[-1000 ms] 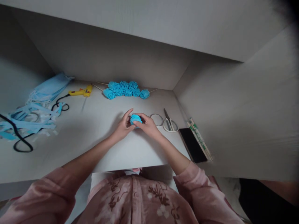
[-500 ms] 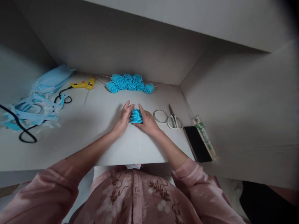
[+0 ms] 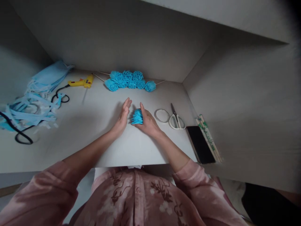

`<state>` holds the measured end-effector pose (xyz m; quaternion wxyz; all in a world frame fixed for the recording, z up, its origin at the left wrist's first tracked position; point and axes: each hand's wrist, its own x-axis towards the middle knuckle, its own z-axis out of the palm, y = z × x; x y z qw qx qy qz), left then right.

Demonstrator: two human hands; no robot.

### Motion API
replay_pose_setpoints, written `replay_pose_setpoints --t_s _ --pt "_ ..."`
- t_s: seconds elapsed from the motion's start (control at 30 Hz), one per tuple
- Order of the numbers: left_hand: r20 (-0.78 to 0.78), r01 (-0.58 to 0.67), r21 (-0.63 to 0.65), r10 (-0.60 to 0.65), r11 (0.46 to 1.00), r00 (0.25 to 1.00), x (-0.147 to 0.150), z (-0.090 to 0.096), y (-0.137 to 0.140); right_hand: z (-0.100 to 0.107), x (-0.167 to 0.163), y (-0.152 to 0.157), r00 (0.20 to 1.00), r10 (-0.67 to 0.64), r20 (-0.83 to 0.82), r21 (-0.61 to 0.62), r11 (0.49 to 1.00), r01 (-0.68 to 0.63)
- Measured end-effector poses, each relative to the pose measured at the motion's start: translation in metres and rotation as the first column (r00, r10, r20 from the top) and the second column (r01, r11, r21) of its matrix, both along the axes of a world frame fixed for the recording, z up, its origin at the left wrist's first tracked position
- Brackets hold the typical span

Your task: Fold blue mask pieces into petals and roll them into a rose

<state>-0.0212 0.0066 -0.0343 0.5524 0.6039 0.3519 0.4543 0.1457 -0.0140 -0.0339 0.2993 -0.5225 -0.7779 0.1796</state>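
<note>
Drawn back to the left since the earlier frame, the left hand (image 3: pixel 122 118) has opened a gap beside the bright-blue, many-layered stack of thin, fabric-like folds (image 3: pixel 137 117). That hand is flat, fingers extended, palm turned towards the stack without touching it. Cupped around the stack's right side, the right hand (image 3: pixel 150 124) holds it near the middle of the pale, smooth surface (image 3: pixel 98 110); whether its underside rests there I cannot tell.

Gathering or evening the layers seems to be the step in hand. Any next move calls for the right hand to keep the folds together, I judge, since loose layers could fan out.

No writing can be read. Green print on the clear-wrapped bundle of pale, slender sticks (image 3: pixel 208 133) is too small, as are markings on the yellow plastic glue gun (image 3: pixel 81 83). No brand shows on the black, flat, rectangular phone (image 3: pixel 200 145).
</note>
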Motion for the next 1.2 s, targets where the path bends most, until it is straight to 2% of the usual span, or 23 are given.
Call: replay_pose_setpoints --t_s 0.1,0.2,0.4,0.63,0.73,0.83,0.93,1.03,1.1,1.2 --pt "-0.044 0.091 0.006 -0.091 0.996 0.995 -0.001 -0.003 0.002 0.0 0.0 0.0 1.0 0.0 -0.006 0.01 1.0 0.0" --pt "-0.158 0.17 0.093 -0.154 0.981 0.975 0.002 -0.001 -0.002 0.0 0.001 0.0 1.0 0.021 0.001 0.018 1.0 -0.021" --pt "-0.437 0.157 0.269 -0.025 0.95 0.899 0.0 0.003 0.0 0.002 0.004 0.0 1.0 -0.012 0.01 -0.055 0.998 0.012" --pt "-0.519 0.162 0.353 0.049 0.921 0.853 -0.007 0.002 0.011 0.007 0.003 -0.003 0.997 0.028 -0.078 -0.051 0.998 -0.032" --pt "-0.567 0.148 0.376 0.1 0.915 0.818 -0.007 0.002 0.012 0.009 0.007 -0.003 0.988 0.026 -0.154 -0.101 0.994 -0.042" --pt "-0.582 0.139 0.422 0.15 0.896 0.799 -0.007 0.001 0.013 0.011 0.014 -0.001 0.941 0.002 -0.338 -0.216 0.973 -0.08" --pt "-0.583 0.145 0.448 0.165 0.882 0.796 -0.007 0.0 0.014 0.012 0.017 0.0 0.814 -0.117 -0.569 -0.27 0.961 -0.05" --pt "-0.591 0.165 0.442 0.147 0.882 0.793 -0.006 -0.001 0.013 0.011 0.008 -0.002 0.716 -0.176 -0.675 -0.275 0.961 -0.023" --pt "-0.597 0.175 0.433 0.136 0.884 0.791 -0.004 -0.002 0.012 0.011 -0.002 -0.004 0.711 -0.165 -0.684 -0.275 0.96 -0.042" --pt "-0.598 0.19 0.427 0.118 0.884 0.793 -0.001 -0.004 0.011 0.01 -0.016 -0.005 0.747 -0.142 -0.65 -0.286 0.956 -0.067"
